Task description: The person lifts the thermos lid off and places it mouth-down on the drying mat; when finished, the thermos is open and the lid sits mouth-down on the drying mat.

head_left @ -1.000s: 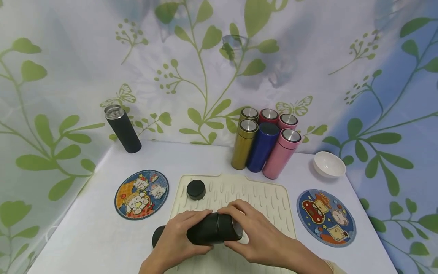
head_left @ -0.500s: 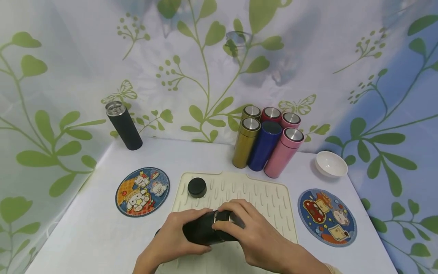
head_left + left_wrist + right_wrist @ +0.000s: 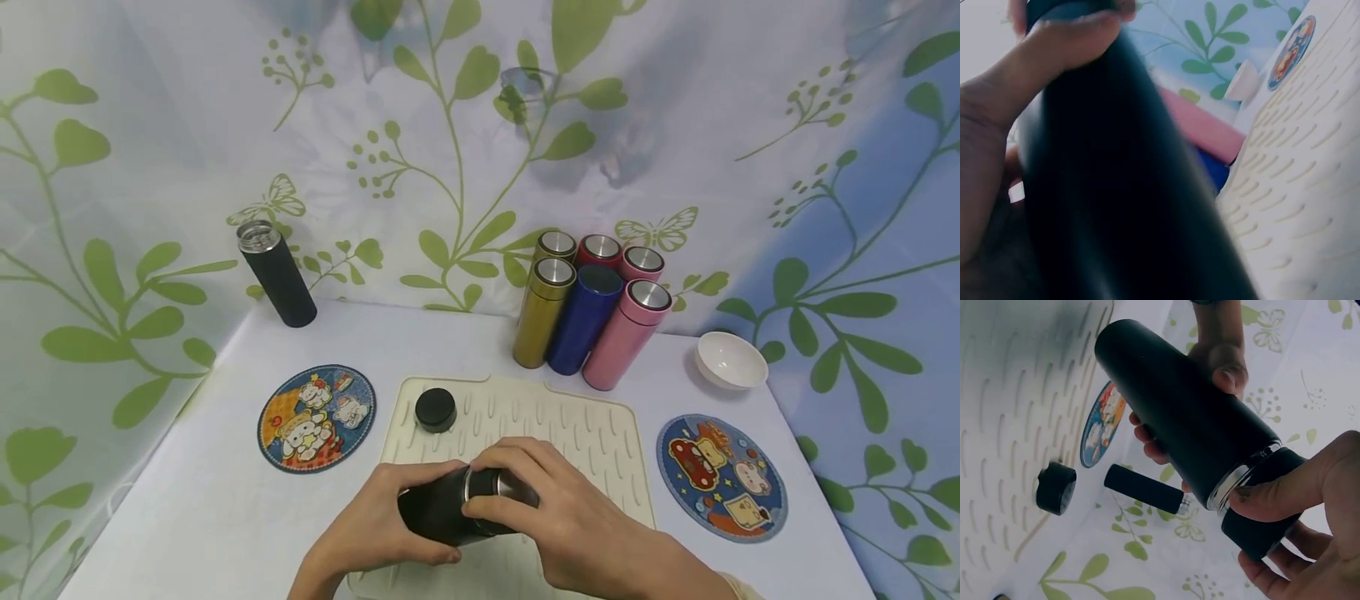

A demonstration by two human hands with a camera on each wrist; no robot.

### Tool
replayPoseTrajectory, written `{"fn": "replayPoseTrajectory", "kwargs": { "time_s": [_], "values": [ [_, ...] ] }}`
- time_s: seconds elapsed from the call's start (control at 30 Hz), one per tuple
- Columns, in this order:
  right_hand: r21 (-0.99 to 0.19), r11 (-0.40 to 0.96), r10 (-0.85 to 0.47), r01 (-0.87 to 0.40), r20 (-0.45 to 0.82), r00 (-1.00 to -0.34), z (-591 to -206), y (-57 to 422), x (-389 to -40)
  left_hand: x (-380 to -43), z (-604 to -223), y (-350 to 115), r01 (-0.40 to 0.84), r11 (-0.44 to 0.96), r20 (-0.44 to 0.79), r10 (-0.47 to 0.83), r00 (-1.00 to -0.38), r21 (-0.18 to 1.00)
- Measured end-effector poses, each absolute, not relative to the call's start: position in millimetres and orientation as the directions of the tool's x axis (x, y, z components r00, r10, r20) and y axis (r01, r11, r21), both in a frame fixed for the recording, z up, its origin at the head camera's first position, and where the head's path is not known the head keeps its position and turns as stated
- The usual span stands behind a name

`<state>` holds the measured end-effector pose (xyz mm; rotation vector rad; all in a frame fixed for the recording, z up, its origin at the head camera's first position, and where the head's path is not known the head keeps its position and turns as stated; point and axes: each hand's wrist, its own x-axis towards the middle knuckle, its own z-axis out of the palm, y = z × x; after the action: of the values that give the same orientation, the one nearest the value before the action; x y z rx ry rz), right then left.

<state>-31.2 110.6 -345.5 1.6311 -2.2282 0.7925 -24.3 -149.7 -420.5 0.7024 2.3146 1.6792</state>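
A black thermos bottle (image 3: pixel 435 510) lies tilted above the cream ridged mat, its base pointing left. My left hand (image 3: pixel 378 521) grips its body, with the thumb along the near side. At the other end, my right hand (image 3: pixel 573 517) holds the black lid (image 3: pixel 1250 536) between thumb and fingers. A bare silver neck band (image 3: pixel 1230 487) shows between lid and body in the right wrist view. Another black lid (image 3: pixel 436 409) rests on the mat's upper left. In the left wrist view the dark body fills the middle, blurred.
The mat (image 3: pixel 600 417) covers the middle of the white table. An uncapped black bottle (image 3: pixel 279 275) stands back left. Several gold, red, blue and pink bottles (image 3: pixel 622 333) cluster behind the mat. Round cartoon coasters lie left (image 3: pixel 317 418) and right (image 3: pixel 722 477). A white bowl (image 3: pixel 731 361) sits far right.
My right hand's fingers have shifted around the lid, and a silver band now shows at the joint. The bottle has tilted slightly, its base end now hidden behind my left hand.
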Motion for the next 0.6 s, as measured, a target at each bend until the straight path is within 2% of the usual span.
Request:
{"fn": "replayPoseTrajectory", "kwargs": {
  "time_s": [0.1, 0.17, 0.3, 0.37, 0.47, 0.6],
  "values": [
    [-0.346, 0.276, -0.77, -0.897, 0.48, -0.422, -343.0, 112.5, -32.7, -23.6, -422.0, -143.3, 0.338, 0.257, 0.207, 0.428, -0.88, 0.905],
    [-0.414, 0.347, -0.742, -0.841, 0.427, -0.517, -342.3, 114.1, -33.9, -23.5, -422.7, -138.5, 0.405, 0.3, 0.28, 0.383, -0.88, 0.864],
    [-0.523, 0.546, -0.623, -0.655, 0.269, -0.734, -345.5, 115.8, -35.3, -23.5, -423.4, -130.5, 0.502, 0.415, 0.39, 0.327, -0.861, 0.759],
    [-0.559, 0.625, -0.562, -0.545, 0.163, -0.811, -347.6, 115.6, -35.8, -23.1, -424.2, -128.2, 0.526, 0.456, 0.415, 0.326, -0.85, 0.718],
    [-0.596, 0.653, -0.532, -0.468, 0.079, -0.843, -349.9, 115.7, -36.6, -22.2, -425.8, -127.5, 0.53, 0.491, 0.415, 0.331, -0.847, 0.691],
    [-0.6, 0.55, -0.606, -0.581, 0.192, -0.772, -351.9, 117.2, -38.4, -21.9, -426.6, -130.1, 0.515, 0.5, 0.406, 0.317, -0.857, 0.696]
  ]
}}
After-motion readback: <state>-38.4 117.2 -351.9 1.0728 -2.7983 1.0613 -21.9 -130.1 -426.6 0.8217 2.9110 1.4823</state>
